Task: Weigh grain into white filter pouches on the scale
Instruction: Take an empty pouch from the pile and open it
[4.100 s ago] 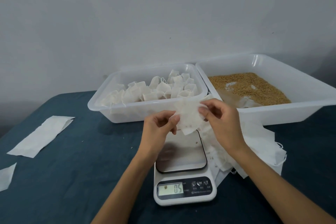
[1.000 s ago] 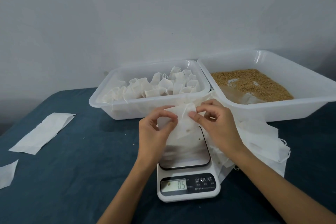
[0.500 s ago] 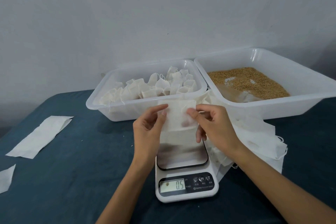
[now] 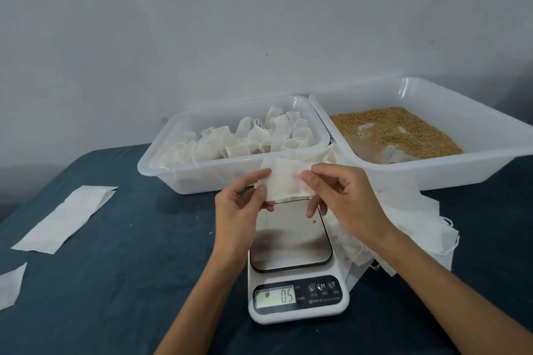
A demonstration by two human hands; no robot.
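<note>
Holding a single white filter pouch (image 4: 284,179) in the air, the person keeps it above the far edge of the scale (image 4: 297,274), clear of the platform. The left hand (image 4: 240,204) pinches the pouch's left edge between thumb and fingers; the right hand (image 4: 343,196) pinches its right edge between thumb and forefinger, the other fingers curled loosely below. The pouch is flat and stretched between the two grips.

The scale stands on the near middle of the table (image 4: 129,253), which has a dark blue cover. Its steel platform (image 4: 290,239) bears a few stray grains near the right side. The display (image 4: 275,296) reads 0.5.

Just right of the scale, and partly under the right forearm, lies a loose heap of empty pouches (image 4: 415,225) with drawstrings showing at its edges.

On the far side stand two clear plastic trays, their rims touching. The left tray (image 4: 202,179) holds filled pouches (image 4: 248,138), crowded together. The right tray (image 4: 432,173) holds brown grain (image 4: 403,130), with bare patches of the floor showing through on its near left part.

On the left of the table, well apart from the scale, lies a long white strip (image 4: 66,219). A smaller white scrap (image 4: 10,285) lies nearer, at the left edge of view.
</note>
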